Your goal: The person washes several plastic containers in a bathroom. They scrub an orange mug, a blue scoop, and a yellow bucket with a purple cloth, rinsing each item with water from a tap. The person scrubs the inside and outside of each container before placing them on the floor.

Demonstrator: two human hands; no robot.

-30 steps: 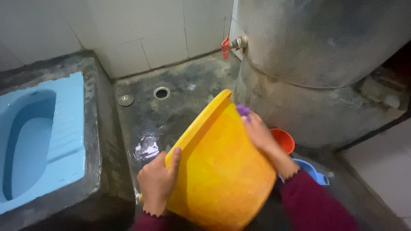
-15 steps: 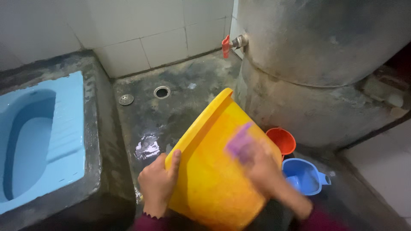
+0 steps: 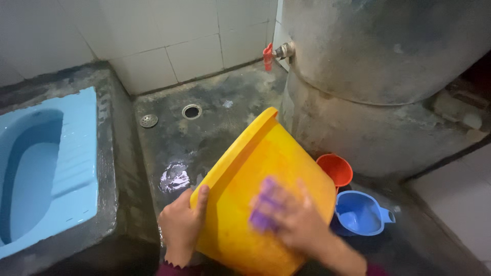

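The left hand curls in a firm grip, thumb raised, while the right hand, motion-blurred, presses flat with fingers spread.

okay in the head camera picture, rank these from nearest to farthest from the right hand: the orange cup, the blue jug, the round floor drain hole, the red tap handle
From the right hand:
1. Blue plastic jug, just to its right on the floor.
2. Orange plastic cup, up and right, beside the tank.
3. Round open floor drain hole, far upper left.
4. Red tap handle, up on the grey tank.
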